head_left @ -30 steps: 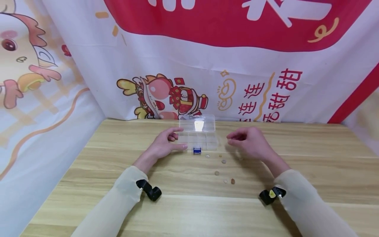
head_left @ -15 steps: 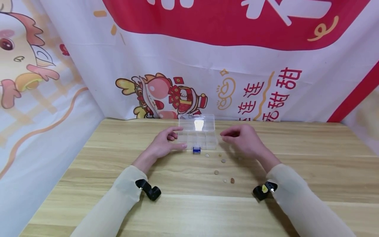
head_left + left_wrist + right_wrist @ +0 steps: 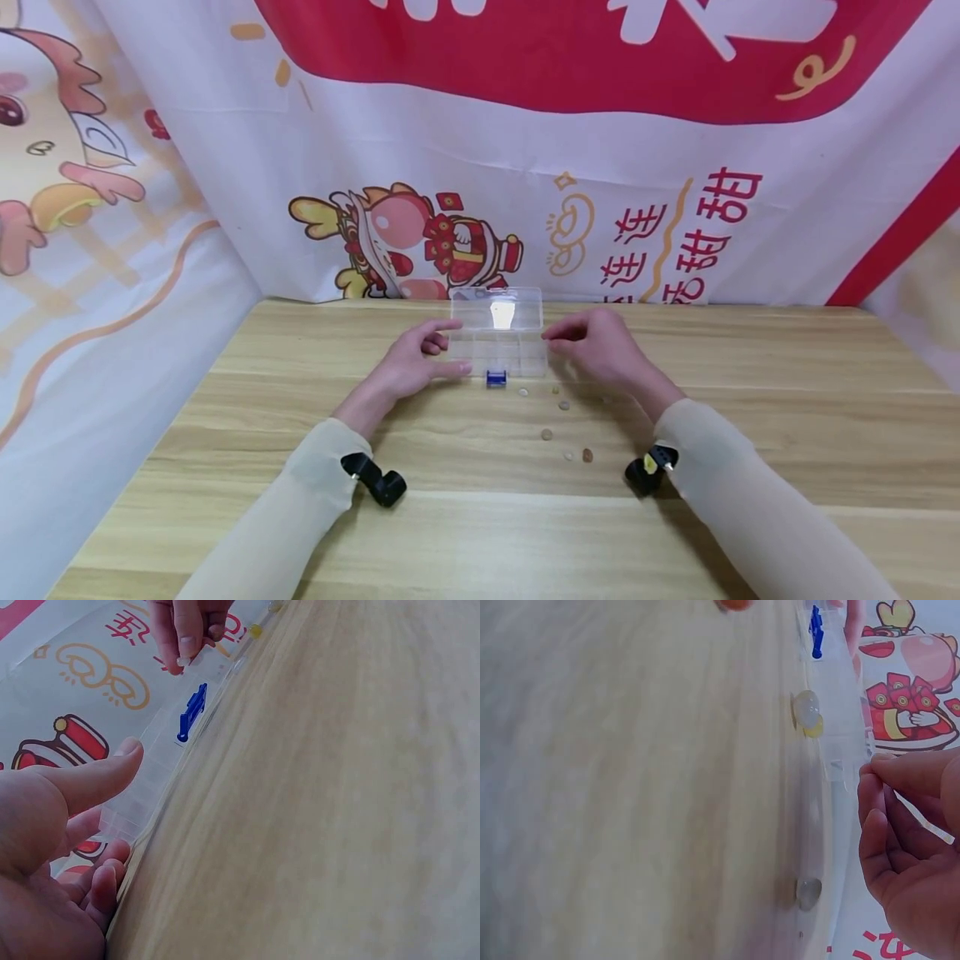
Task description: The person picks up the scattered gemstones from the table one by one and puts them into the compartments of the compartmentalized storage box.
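A clear plastic compartment box (image 3: 510, 354) lies on the table with its lid (image 3: 476, 310) raised at the back and a blue latch (image 3: 497, 379) in front. My left hand (image 3: 405, 363) grips the box's left end, thumb along the front and index finger toward the back. At the right end, my right hand (image 3: 603, 348) pinches a small whitish pebble (image 3: 182, 661) between thumb and fingertips, right at the box's edge. Several small pebbles are spread in front of the box, among them a grey one (image 3: 564, 406), a reddish-brown one (image 3: 587, 455) and a tan one (image 3: 547, 434).
The wooden table (image 3: 480, 542) ends at the back against a white printed cloth (image 3: 420, 125), close behind the lid. A pale pebble (image 3: 523, 392) and a yellow one (image 3: 556, 390) lie near the box's front edge.
My right hand has moved left with its pinched pebble, from beside the box up to its right edge. The left hand keeps its grip on the box.
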A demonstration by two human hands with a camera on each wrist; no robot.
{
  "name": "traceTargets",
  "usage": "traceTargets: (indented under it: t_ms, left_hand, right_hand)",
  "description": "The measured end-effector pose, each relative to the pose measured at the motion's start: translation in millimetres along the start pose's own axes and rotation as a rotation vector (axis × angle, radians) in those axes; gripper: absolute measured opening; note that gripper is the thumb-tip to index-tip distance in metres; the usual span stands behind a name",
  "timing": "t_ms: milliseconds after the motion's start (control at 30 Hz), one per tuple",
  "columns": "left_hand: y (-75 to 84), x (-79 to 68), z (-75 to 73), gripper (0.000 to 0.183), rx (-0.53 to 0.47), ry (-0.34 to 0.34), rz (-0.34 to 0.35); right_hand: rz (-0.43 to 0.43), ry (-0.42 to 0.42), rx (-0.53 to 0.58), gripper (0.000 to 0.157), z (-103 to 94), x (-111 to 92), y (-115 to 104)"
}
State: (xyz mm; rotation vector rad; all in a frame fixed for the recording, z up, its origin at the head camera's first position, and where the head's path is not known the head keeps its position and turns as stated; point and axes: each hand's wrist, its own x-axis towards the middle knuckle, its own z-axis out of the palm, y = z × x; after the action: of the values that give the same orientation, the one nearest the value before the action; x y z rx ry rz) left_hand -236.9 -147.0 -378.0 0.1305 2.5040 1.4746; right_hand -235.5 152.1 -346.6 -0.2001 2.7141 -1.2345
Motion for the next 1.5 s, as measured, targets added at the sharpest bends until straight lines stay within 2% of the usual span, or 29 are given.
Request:
traceTargets:
  t_ms: [433,767,1033,1267,1500]
  left_hand:
    - [-0.3,2.8,0.7,0.072,0.002,-0.014,-0.008]
    - [2.8,4.3,-1.5,0.073,0.020,-0.019,0.018]
    - [-0.4,4.4,-0.1,0.075,0.012,-0.025,0.019]
    - [0.9,4.6,-1.3,0.073,0.016,-0.017,0.026]
    - [1.4,2.9,0.9,0.072,0.021,-0.025,0.021]
  right_hand:
    - [0.023,0.001,-0.029,0.018,4.5,8.0,-5.7]
    - [-0.002,0.021,-0.042,0.017,5.0,11.7,-6.9]
    - [0.008,-0.001,-0.041,0.018,5.2,12.7,-6.0]
    - [0.050,-0.002,-0.023,0.017,4.7,15.8,-8.2]
    - [0.048,-0.013,-0.027,0.017,5.2,12.1,-6.9]
